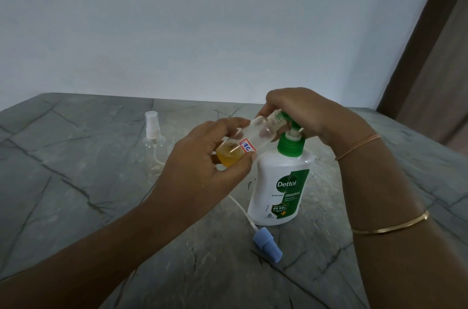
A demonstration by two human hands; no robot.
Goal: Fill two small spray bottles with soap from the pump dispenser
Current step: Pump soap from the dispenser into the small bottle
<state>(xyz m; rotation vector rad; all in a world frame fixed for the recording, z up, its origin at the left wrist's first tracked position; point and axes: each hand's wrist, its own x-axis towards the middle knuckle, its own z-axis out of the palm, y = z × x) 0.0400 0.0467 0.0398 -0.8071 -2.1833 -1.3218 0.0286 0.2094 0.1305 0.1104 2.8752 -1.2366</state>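
at the spout of the dettol pump dispenser [281, 187], the left hand [202, 156] pinches the uncapped small spray bottle [255, 133] between thumb and curled fingers. the bottle is tilted, its open neck against the green spout and amber soap pooled in its lower end. the right hand [304, 111] curls closed over the dispenser's pump head. just in front of the dispenser lies a blue spray cap [268, 245] with its dip tube. well left of the dispenser stands a second spray bottle [153, 141], white-capped, on the grey marble table [76, 182].
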